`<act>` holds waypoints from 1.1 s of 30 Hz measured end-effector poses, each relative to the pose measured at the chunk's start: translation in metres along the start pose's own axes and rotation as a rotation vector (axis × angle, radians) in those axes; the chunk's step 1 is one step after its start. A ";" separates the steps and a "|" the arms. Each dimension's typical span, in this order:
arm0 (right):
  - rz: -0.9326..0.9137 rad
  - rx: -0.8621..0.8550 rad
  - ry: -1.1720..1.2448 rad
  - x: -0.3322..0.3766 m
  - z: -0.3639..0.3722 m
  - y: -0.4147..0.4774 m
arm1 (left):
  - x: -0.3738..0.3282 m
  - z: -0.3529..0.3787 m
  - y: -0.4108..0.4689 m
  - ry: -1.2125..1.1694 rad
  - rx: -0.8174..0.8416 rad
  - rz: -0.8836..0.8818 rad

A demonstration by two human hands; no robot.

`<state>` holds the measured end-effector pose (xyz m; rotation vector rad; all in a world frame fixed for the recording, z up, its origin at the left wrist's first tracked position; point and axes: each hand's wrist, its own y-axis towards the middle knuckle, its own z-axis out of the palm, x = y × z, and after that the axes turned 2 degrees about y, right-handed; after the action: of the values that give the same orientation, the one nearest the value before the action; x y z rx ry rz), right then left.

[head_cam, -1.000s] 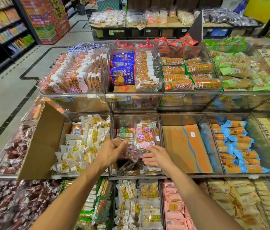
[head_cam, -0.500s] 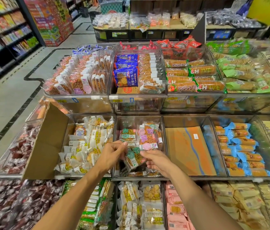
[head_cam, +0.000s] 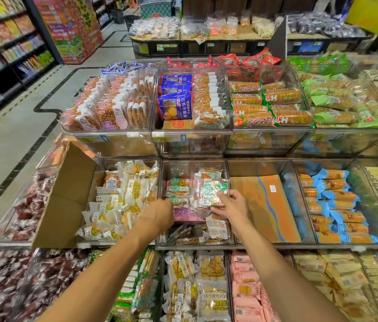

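The green snack pack [head_cam: 212,192] sits just past the right hand [head_cam: 234,205], whose thumb and fingers pinch its near edge, while the left hand [head_cam: 159,213] hides its fingers.

The left forearm [head_cam: 113,263] and right forearm [head_cam: 274,259] are bare along their whole visible length. The left hand [head_cam: 160,213] and right hand [head_cam: 234,205] are bare as well.

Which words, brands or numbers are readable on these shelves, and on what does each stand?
"CHIVE": on the orange cracker sleeves, upper bin.
"CHAOFENG": on the yellow-white packets, lowest bin.
The green-printed packet that the right hand holds: print too blurred.
The yellow price tags and the blue packs: too small or blurred to read.
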<state>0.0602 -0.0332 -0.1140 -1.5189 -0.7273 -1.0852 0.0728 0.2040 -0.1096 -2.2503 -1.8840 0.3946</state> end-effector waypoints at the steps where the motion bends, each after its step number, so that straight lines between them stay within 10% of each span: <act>1: 0.018 0.004 -0.016 -0.001 -0.001 -0.001 | -0.005 0.001 0.000 0.040 0.030 0.004; 11: 0.067 0.035 0.062 -0.013 -0.008 -0.009 | -0.021 0.002 0.010 -0.058 0.035 -0.133; 19: 0.014 0.026 -0.241 -0.015 0.003 -0.008 | 0.012 -0.048 -0.014 -1.105 -0.043 -0.048; 33: 0.224 0.237 0.460 -0.014 0.012 -0.024 | -0.044 -0.002 -0.026 -1.493 -0.287 -0.119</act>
<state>0.0362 -0.0144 -0.1166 -1.0663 -0.3420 -1.0820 0.0415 0.1657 -0.0962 -1.9956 -2.6477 2.3872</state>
